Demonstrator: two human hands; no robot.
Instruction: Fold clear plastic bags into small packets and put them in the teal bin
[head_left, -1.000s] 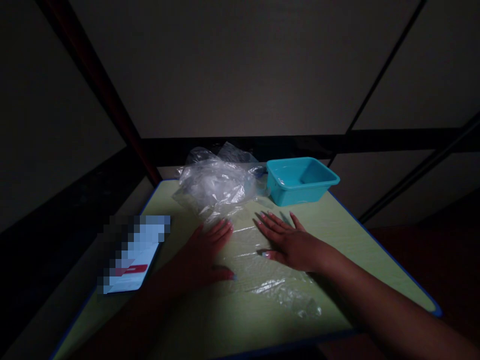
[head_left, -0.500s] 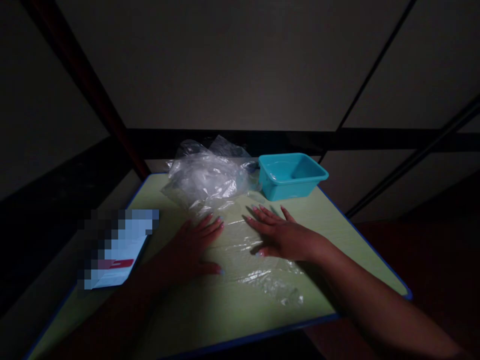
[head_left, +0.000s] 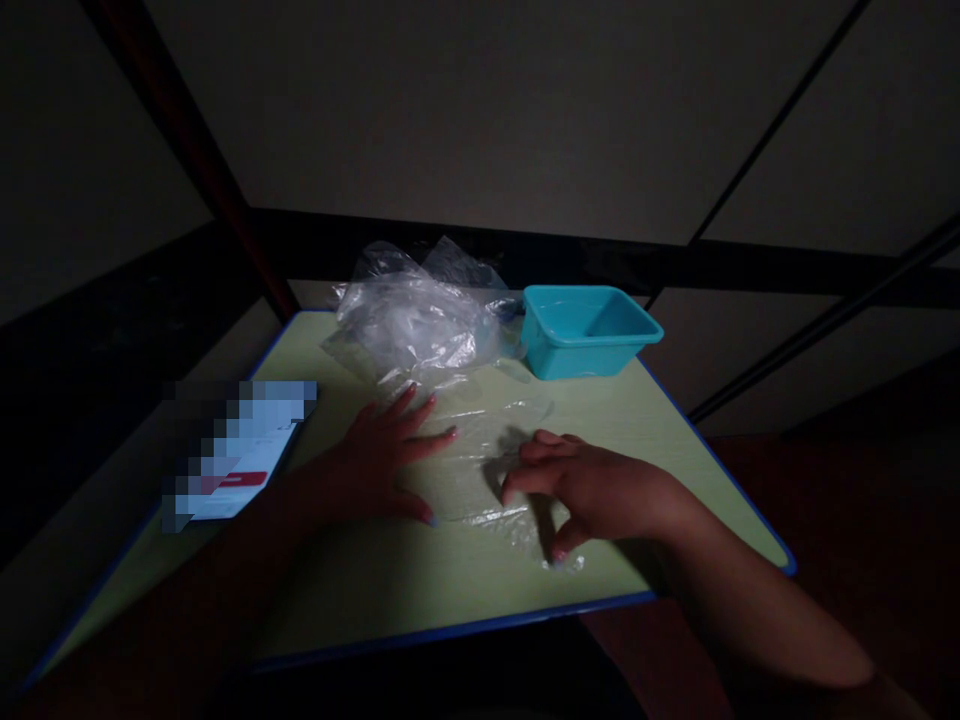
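Observation:
A thin clear plastic bag (head_left: pixel 472 470) lies flat on the pale green table (head_left: pixel 360 600), between my two hands. My left hand (head_left: pixel 382 455) is open, its fingers spread at the left side of the bag. On the right, my right hand (head_left: pixel 585 490) is open too, with bent fingers and the thumb apart, over the bag's right part; the thumb tip is near its crumpled near end. Behind the hands sits a heap of crumpled clear bags (head_left: pixel 420 320).
A turquoise plastic basket (head_left: pixel 585 355) stands at the back right, beside the heap. A lit, partly blurred screen device (head_left: pixel 259 450) lies at the left edge. Dark panels rise behind the blue-edged table.
My right hand has curled its fingers and drawn nearer the bag's crumpled near end. My left hand has spread its fingers wider. The view has shifted slightly.

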